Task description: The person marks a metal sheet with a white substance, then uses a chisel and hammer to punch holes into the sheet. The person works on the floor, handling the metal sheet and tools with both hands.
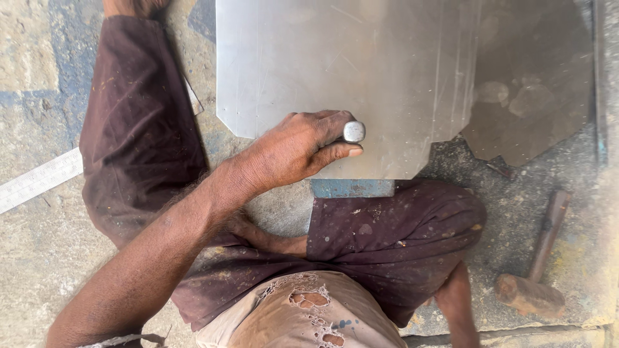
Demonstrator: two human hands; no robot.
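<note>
My left hand (296, 147) reaches in from the lower left and is closed around a short steel punch (353, 131), whose round end shows between my fingers and thumb. The hand rests on the near edge of a large shiny metal sheet (335, 64) with clipped corners, which lies on the floor in front of me. Of my right arm (459, 303) only a stretch shows at the bottom right, and its hand is out of view. A rusty hammer (532, 283) with a wooden handle lies on the floor just right of that arm.
I sit on a rough concrete floor with my legs in dark stained trousers (138, 122) folded around the sheet. A blue block (352, 188) sits under the sheet's near edge. A darker sheet (535, 109) lies at the right and a steel ruler (39, 180) at the left.
</note>
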